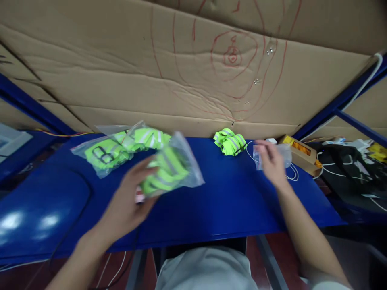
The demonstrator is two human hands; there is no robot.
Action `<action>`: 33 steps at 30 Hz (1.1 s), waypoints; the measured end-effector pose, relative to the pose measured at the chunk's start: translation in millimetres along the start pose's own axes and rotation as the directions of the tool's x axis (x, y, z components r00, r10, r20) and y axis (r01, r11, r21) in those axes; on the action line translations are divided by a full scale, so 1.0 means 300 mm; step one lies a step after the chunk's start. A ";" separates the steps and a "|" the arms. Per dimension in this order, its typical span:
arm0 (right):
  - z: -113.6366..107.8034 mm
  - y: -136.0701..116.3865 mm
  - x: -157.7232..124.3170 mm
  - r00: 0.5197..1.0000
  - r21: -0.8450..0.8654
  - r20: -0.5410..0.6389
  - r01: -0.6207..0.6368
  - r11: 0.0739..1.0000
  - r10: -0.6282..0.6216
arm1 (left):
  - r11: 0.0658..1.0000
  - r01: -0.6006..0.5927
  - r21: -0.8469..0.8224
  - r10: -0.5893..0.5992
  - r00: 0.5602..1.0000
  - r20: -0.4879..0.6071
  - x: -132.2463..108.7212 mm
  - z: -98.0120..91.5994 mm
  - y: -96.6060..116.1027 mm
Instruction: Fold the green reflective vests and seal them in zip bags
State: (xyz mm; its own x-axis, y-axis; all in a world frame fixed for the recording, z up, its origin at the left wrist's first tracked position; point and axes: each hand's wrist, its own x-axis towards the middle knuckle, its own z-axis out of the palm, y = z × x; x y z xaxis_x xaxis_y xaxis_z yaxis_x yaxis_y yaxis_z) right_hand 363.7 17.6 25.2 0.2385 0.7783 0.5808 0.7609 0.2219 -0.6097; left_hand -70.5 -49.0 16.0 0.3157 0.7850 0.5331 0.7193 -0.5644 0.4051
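My left hand [133, 197] is closed around a clear zip bag [192, 163] with neon-yellow reflective gear [166, 169] folded inside, held above the blue table. The bag is blurred by motion. To its left lie more bagged bundles [105, 155] of the same striped material, one with a black loop showing. Over at the right, my right hand [273, 165] hovers at or touches a flat clear plastic bag [286, 155], its fingers stretched out and slightly blurred. Between the hands, near the back, lie unbagged rolled neon-yellow bundles [231, 143] with grey stripes.
The blue table [217, 209] meets a cardboard wall [121, 72] with red rings drawn on it. A thin white cable [294, 173] runs beside a cardboard box [302, 155] with orange contents. A black bag [341, 169] sits at far right. Blue frame bars [363, 125] flank the table.
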 end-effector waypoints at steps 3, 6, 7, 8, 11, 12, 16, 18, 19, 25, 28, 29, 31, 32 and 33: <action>0.147 -0.166 -0.077 0.873 0.553 0.487 -0.281 0.784 -0.031 | 0.948 -0.314 -0.039 0.317 0.942 0.110 0.139 0.155 0.087; 0.231 -0.216 -0.105 0.866 0.643 0.500 -0.381 0.665 0.012 | 0.917 -0.396 0.055 0.383 0.909 0.162 0.197 0.265 0.107; 0.245 -0.211 -0.109 0.871 0.650 0.490 -0.397 0.648 0.042 | 0.922 -0.377 0.091 0.359 0.918 0.168 0.205 0.286 0.106; 0.254 -0.201 -0.112 0.866 0.660 0.495 -0.426 0.619 0.068 | 0.930 -0.343 0.129 0.321 0.933 0.165 0.210 0.299 0.108; 0.272 -0.177 -0.131 0.822 0.667 0.559 -0.522 0.531 0.105 | 0.948 -0.245 0.201 0.221 0.966 0.135 0.213 0.297 0.146; 0.277 -0.178 -0.142 0.804 0.663 0.585 -0.549 0.508 0.105 | 0.953 -0.224 0.203 0.203 0.972 0.119 0.211 0.289 0.170; 0.287 -0.211 -0.190 0.753 0.648 0.653 -0.608 0.459 0.076 | 0.965 -0.209 0.157 0.190 0.974 0.127 0.206 0.268 0.266; 0.285 -0.227 -0.202 0.747 0.648 0.661 -0.613 0.452 0.066 | 0.975 -0.181 0.128 0.159 0.973 0.169 0.207 0.273 0.278; 0.282 -0.232 -0.205 0.747 0.649 0.661 -0.613 0.451 0.064 | 0.983 -0.144 0.111 0.123 0.977 0.174 0.209 0.278 0.273; 0.279 -0.230 -0.216 0.742 0.619 0.669 -0.592 0.515 0.048 | 0.945 0.200 -0.260 -0.115 0.945 0.307 0.234 0.281 0.202; 0.286 -0.225 -0.243 0.739 0.568 0.671 -0.566 0.597 0.063 | 0.881 0.311 -0.358 -0.165 0.908 0.384 0.238 0.281 0.194; 0.288 -0.224 -0.252 0.739 0.548 0.671 -0.553 0.627 0.066 | 0.865 0.332 -0.375 -0.184 0.907 0.379 0.237 0.284 0.195; 0.290 -0.223 -0.269 0.737 0.517 0.674 -0.525 0.676 0.057 | 0.837 0.363 -0.410 -0.220 0.909 0.355 0.236 0.290 0.196; 0.290 -0.223 -0.274 0.736 0.510 0.676 -0.510 0.693 0.045 | 0.825 0.373 -0.425 -0.231 0.908 0.350 0.235 0.294 0.195; 0.291 -0.224 -0.277 0.737 0.509 0.675 -0.497 0.703 0.032 | 0.816 0.381 -0.435 -0.233 0.905 0.355 0.234 0.298 0.193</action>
State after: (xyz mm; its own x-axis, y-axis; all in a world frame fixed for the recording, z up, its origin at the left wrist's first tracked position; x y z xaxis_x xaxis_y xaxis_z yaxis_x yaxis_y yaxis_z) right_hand 240.0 -10.7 -29.3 -0.2075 0.9772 0.0445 0.1093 0.0683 -0.9917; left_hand 48.6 -3.7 10.4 0.3378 0.9329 0.1247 0.4378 -0.2731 0.8566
